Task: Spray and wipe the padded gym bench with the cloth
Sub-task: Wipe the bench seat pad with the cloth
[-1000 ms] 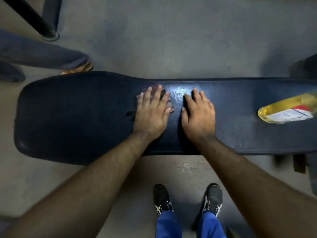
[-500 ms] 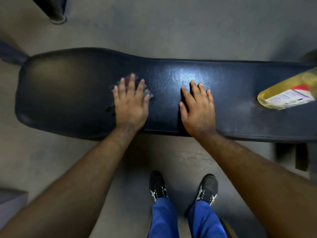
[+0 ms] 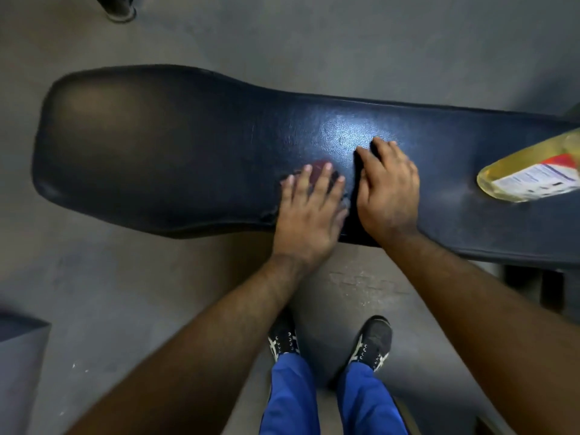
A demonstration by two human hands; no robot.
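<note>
My left hand [image 3: 309, 215] lies flat with fingers spread on the cloth [image 3: 316, 164], pressing it on the bench [image 3: 157, 152] near the centre of the frame; my right hand [image 3: 389, 193] rests flat just beside it, fingers together; the bottle [image 3: 530, 177] lies on the bench at the right edge.

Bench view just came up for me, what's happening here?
A person stands over the bench. The left hand presses a cloth flat on it near the front edge, fingers straight. The right hand lies flat on the bench just beside it, holding nothing. A bottle of yellow liquid lies on the bench at the right, untouched.
</note>
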